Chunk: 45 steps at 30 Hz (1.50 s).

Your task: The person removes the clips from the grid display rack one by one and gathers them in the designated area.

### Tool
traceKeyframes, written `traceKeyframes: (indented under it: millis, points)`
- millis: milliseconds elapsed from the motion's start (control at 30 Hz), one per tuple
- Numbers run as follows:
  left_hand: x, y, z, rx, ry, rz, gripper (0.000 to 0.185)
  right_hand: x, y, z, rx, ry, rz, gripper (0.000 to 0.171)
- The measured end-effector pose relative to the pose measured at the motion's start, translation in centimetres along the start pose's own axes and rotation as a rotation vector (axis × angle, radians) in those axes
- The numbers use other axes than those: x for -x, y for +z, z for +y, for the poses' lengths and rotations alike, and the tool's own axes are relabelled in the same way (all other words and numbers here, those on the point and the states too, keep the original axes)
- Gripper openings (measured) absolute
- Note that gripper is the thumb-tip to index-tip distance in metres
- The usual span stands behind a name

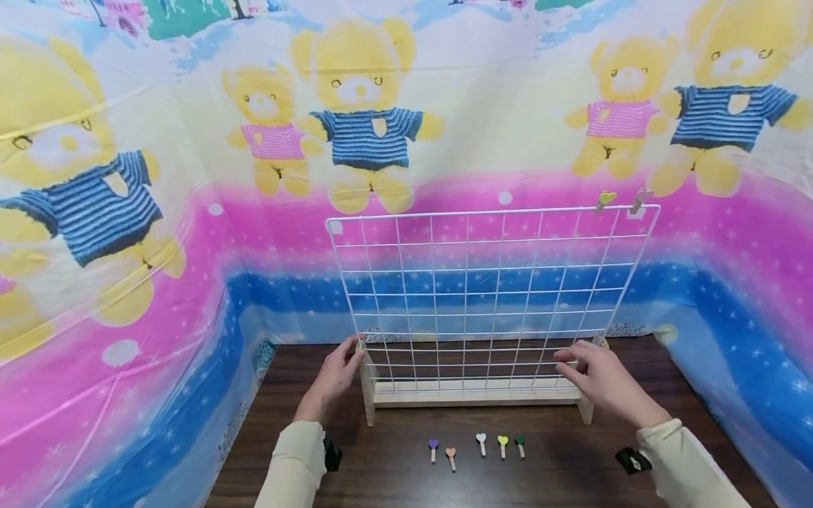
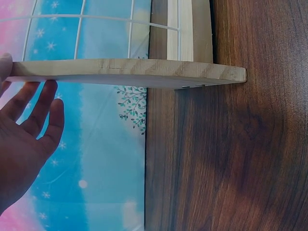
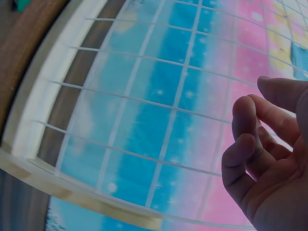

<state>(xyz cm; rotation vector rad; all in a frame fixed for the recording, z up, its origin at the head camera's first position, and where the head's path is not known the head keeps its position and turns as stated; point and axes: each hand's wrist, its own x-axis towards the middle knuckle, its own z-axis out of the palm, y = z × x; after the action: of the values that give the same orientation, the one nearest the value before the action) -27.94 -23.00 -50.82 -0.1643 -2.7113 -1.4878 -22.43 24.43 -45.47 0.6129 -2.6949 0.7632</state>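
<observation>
Two hands are reaching for the grid (image 1: 489,296).
The grid is standing up in the middle of the frame, long side left to right. The left hand (image 1: 335,377) is touching its left foot, fingers straight. The right hand (image 1: 603,381), fingers loosely curled and holding nothing, is by the right end.

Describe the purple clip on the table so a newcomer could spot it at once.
Start at the white wire grid standing in its wooden base. On the dark table just in front lies a row of five small heart-topped clips. The purple clip is the leftmost, beside an orange one.
</observation>
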Motion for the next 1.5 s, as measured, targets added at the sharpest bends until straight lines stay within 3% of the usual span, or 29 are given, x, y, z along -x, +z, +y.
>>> traceKeyframes:
  millis: [467,633,900,1500]
  points:
    - [0.0,0.0,0.0,0.0,0.006,0.003,0.036,-2.8,-4.7,-2.3,0.056,-0.14,0.114,0.017]
    - [0.0,0.0,0.0,-0.005,-0.002,0.004,0.036,-3.4,-5.8,-2.8,0.075,-0.15,0.133,0.019]
    - [0.0,0.0,-0.1,-0.008,0.001,-0.002,0.037,-4.3,-7.1,-3.5,0.068,-0.195,0.184,0.017]
    - [0.0,0.0,-0.2,-0.011,0.022,0.007,0.037,-5.7,-8.7,-5.2,0.11,-0.189,0.173,0.023]
